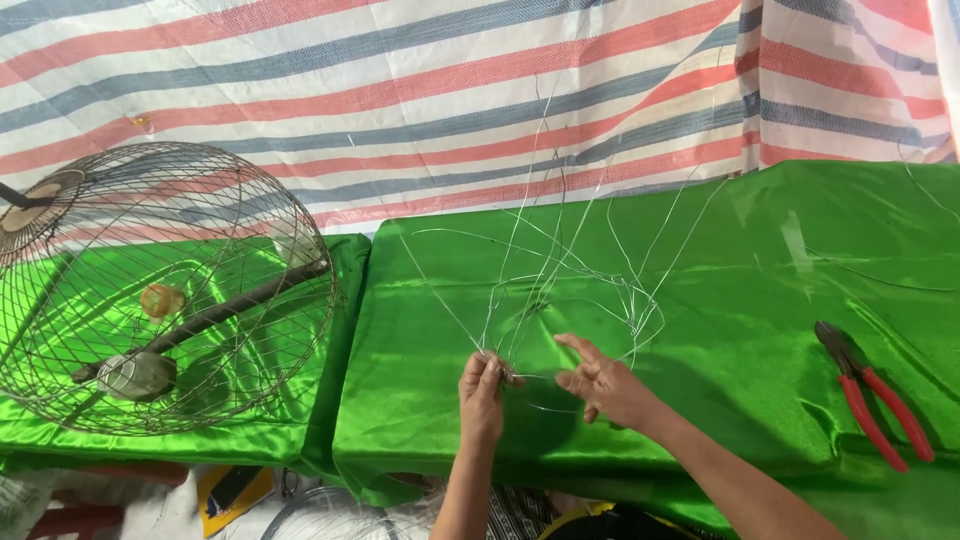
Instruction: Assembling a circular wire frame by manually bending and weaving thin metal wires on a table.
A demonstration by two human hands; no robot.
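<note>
Wire bundle (560, 290): a loose tangle of thin silver strands, located at the middle of the surface (740, 300), which is covered in shiny green cloth. The strands rise and fan out from a knot-like centre directly beyond both hands. Several long ends extend upward against the striped tarpaulin (420, 90) hung behind the surface.

Left hand (483, 392): positioned at the near-left edge of the wire bundle. The fingers are pinched together on one or more strands where they converge at the near side. The hand is grasping the wire.

Right hand (605, 385): positioned just beside the left hand, at the near-right edge of the bundle. The fingers are partly spread, with the index finger extended toward the centre of the tangle. A strand runs between the two hands; the fingers touch the wire, but whether they grip it cannot be determined.

Pliers (872, 393): red-handled, lying flat on the green cloth, well apart from the right hand, at the far right of the surface. Neither hand is in contact with them.

Wire cage (165, 285): a rounded mesh enclosure standing to the left on a second green-covered section. Inside it: a dark bar (215, 318) running diagonally, a small amber object (161, 299) and a pale rounded object (138, 375) near the bottom.
</note>
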